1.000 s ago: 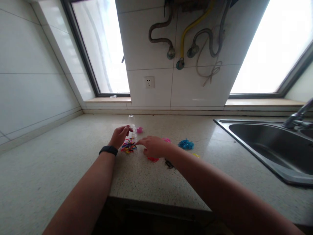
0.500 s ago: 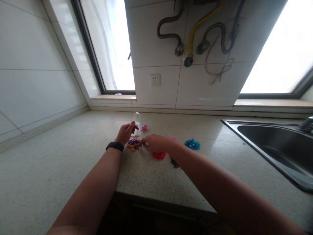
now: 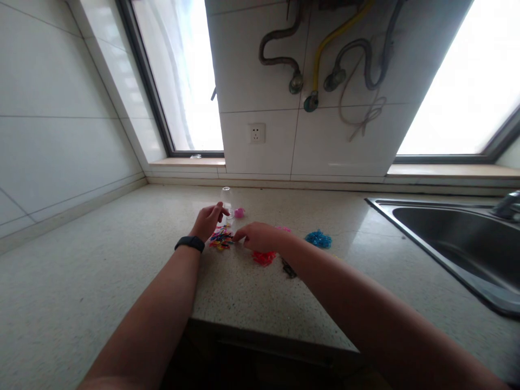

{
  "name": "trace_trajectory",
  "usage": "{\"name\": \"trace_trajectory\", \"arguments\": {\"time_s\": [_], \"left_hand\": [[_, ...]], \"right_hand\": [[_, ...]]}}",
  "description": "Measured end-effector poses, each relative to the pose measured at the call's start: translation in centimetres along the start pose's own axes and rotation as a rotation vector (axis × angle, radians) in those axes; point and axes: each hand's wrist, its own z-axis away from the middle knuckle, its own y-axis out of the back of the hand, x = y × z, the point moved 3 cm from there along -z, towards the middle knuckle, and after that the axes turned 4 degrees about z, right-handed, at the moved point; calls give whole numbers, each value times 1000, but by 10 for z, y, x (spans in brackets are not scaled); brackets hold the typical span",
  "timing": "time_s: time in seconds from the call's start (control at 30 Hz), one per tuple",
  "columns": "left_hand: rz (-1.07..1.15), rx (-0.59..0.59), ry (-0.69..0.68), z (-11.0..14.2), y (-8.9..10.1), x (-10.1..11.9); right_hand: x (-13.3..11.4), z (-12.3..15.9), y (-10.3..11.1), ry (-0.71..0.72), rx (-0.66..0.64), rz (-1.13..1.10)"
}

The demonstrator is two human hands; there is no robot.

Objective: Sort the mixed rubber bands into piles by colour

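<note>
My left hand point(image 3: 208, 221) hovers at the left of a pile of small mixed-colour plastic pieces point(image 3: 221, 238), its fingers loosely bent and apart, with nothing visible in them. Just behind its fingertips stands a clear container point(image 3: 227, 196), beside a small pink object point(image 3: 239, 213). From the right, my right hand point(image 3: 258, 236) reaches to the pile's edge with its index finger stretched out; the other fingers curl under. Any piece at that fingertip is too small to make out. Under and beside my right wrist lie a red heap point(image 3: 264, 258), a dark heap point(image 3: 289, 269) and a partly hidden pink heap point(image 3: 284, 229).
A blue heap point(image 3: 319, 239) lies right of my right forearm on the speckled counter point(image 3: 252, 303). Further right, a steel sink point(image 3: 382, 216) is set into the counter. Behind rises a tiled wall with a socket point(image 3: 257, 132) and pipes; the counter's front edge is close to me.
The right index finger has shifted slightly at the edge of the mixed pile. My left hand is practically still. The whole view has moved a little.
</note>
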Motion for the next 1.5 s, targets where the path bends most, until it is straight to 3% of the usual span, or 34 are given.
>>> {"name": "trace_trajectory", "arguments": {"time_s": [0.27, 0.43, 0.8, 1.03, 1.27, 1.5], "left_hand": [[-11, -9, -19, 0, 0, 3], [-5, -10, 8, 1, -1, 3], [-5, -39, 16, 3, -4, 8], [-37, -70, 13, 4, -6, 5], [-28, -98, 25, 6, -11, 5], [-77, -121, 33, 11, -15, 17]], "right_hand": [[15, 15, 6, 29, 112, -511], [21, 28, 13, -4, 157, -709], [29, 49, 32, 16, 260, -811], [53, 101, 48, -68, 347, -827], [78, 156, 43, -205, 492, -944], [98, 176, 35, -273, 539, -994]]}}
